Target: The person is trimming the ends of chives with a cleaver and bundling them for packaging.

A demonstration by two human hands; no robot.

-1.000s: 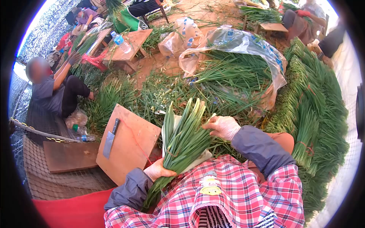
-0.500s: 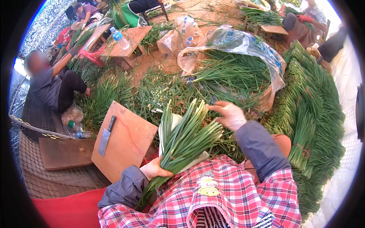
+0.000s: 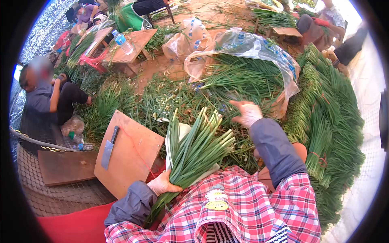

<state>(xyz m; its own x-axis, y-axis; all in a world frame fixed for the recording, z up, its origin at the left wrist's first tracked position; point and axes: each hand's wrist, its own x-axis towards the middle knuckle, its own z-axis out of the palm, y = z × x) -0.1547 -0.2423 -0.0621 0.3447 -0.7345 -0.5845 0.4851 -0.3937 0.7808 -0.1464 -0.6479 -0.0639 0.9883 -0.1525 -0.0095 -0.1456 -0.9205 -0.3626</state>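
Observation:
My left hand (image 3: 164, 183), in a thin pale glove, is wrapped round a bunch of garlic chives (image 3: 194, 158) at its leafy lower part. The pale stem ends fan out up and to the right, over a white cloth (image 3: 183, 131) on my lap. My right hand (image 3: 247, 113), gloved too, hovers above and right of the stem ends, apart from them. Its fingers point left, partly stretched, with nothing visible in them. Left of the bunch stands a tilted wooden board (image 3: 131, 152) with a cleaver (image 3: 109, 149) lying on it.
Tied chives (image 3: 330, 125) are piled along my right. A clear plastic sheet (image 3: 259, 44) partly covers more chives (image 3: 247, 75) ahead. A co-worker (image 3: 44, 89) sits at left, near bottles (image 3: 79, 141). Low wooden tables (image 3: 133, 44) stand farther back. Loose trimmings cover the ground.
My right hand has moved slightly up and away from the stem ends, its fingers opening out. The left hand keeps its hold. The co-worker at left has drawn their arm in.

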